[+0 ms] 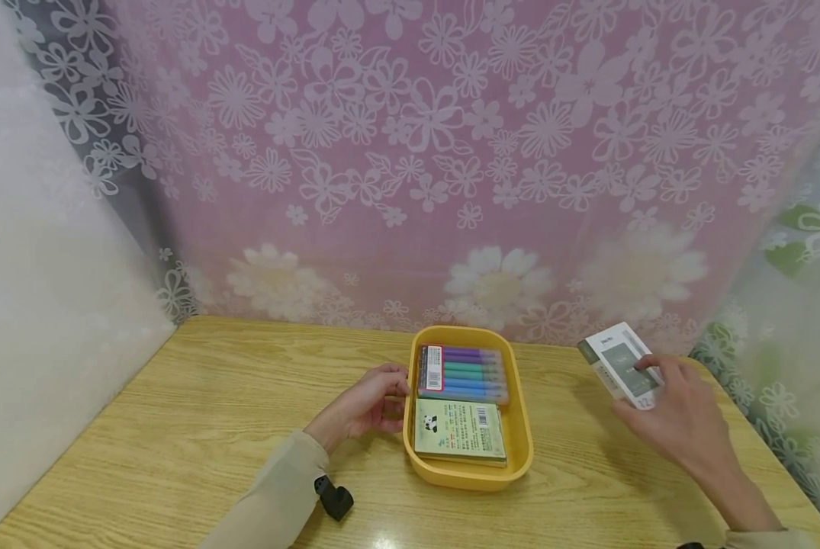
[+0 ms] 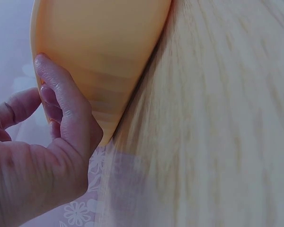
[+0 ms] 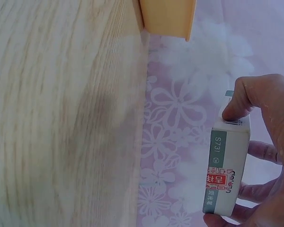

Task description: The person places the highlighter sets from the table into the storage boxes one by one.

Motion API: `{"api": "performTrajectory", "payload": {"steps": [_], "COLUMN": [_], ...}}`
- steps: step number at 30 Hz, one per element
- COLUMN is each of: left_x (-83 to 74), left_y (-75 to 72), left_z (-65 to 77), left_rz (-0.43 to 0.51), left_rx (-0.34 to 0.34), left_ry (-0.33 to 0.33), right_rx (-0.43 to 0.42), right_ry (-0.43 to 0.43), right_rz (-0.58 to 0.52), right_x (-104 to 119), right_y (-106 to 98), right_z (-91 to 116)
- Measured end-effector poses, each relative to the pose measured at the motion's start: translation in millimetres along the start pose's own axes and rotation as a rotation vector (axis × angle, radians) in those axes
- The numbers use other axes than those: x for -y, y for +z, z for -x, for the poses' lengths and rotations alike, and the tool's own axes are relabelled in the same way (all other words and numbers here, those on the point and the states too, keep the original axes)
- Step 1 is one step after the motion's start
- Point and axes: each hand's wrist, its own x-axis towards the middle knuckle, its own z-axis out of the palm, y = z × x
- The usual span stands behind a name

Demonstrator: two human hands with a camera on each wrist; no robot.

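Observation:
A yellow plastic basket (image 1: pixel 522 450) sits on the wooden table. My left hand (image 1: pixel 374 400) is at its left side, fingertips touching the outer wall just by the rim; in the left wrist view the thumb is at the rim edge. Inside the basket lie a clear pack of coloured pens (image 1: pixel 467 374) at the far end and a light green panda-print box (image 1: pixel 459 429) at the near end. Off to the right, my right hand (image 1: pixel 680 415) grips a white and grey-green highlighter box (image 3: pixel 229 165) between thumb and fingers, tilted above the table.
The light wood table (image 1: pixel 245 427) reaches back to a pink flowered curtain (image 1: pixel 382 191). Pale sheeting (image 1: pixel 59 267) hangs on the left, and flowered sheeting (image 1: pixel 801 335) hangs along the right edge.

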Motion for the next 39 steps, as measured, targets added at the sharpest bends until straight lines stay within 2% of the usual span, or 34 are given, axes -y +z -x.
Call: {"api": "performTrajectory", "payload": {"steps": [10, 27, 39], "left_x": [1.5, 1.6, 0.7], "left_y": [-0.8, -1.0, 1.3], "left_z": [0.5, 1.0, -0.2], "left_rz": [0.004, 0.008, 0.020], "left_rx": [0.004, 0.005, -0.012], "left_ry": [0.003, 0.001, -0.004], "right_rx": [-0.030, -0.064, -0.049], "right_ry": [-0.048, -0.202, -0.289], "right_rz": [-0.026, -0.031, -0.063], "right_x": [17.1, 39.0, 50.7], "right_y": [0.8, 3.1, 6.8], "right_z": [2.8, 5.7, 8.4]}}
